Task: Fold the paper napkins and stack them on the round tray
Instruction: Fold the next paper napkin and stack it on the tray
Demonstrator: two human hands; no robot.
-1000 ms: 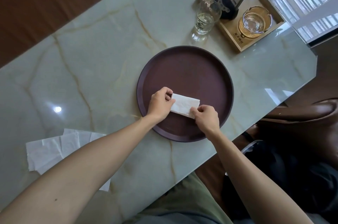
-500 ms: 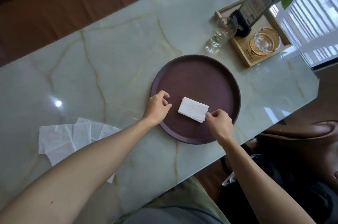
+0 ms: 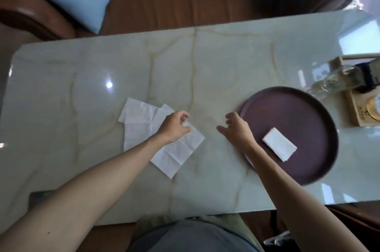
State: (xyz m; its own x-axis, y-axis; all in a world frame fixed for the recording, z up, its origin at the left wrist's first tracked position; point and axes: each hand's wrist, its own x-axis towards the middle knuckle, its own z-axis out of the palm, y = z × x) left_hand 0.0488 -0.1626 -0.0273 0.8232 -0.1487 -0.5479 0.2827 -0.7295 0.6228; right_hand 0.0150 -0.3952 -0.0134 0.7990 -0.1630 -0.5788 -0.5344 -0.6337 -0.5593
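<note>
— While the left hand [image 3: 174, 126] sits on the loose napkins [image 3: 144, 126], what are its fingers doing?
— Pinching the top sheet's far corner, it seems; blur hides the exact contact.
— And the right hand [image 3: 236, 130]?
— Empty, fingers spread, hovering over the tabletop [image 3: 205, 70] between napkins and tray [image 3: 316, 116], at the tray's left rim.
— Anything folded?
— One folded napkin [image 3: 279, 146] lies on the tray's near half.

Table [image 3: 205, 66] layout — loose napkins [image 3: 141, 126] lying left of centre, tray [image 3: 320, 120] sitting right with one folded napkin [image 3: 279, 147] lying in it — both hands [image 3: 174, 126] hovering between them.
</note>
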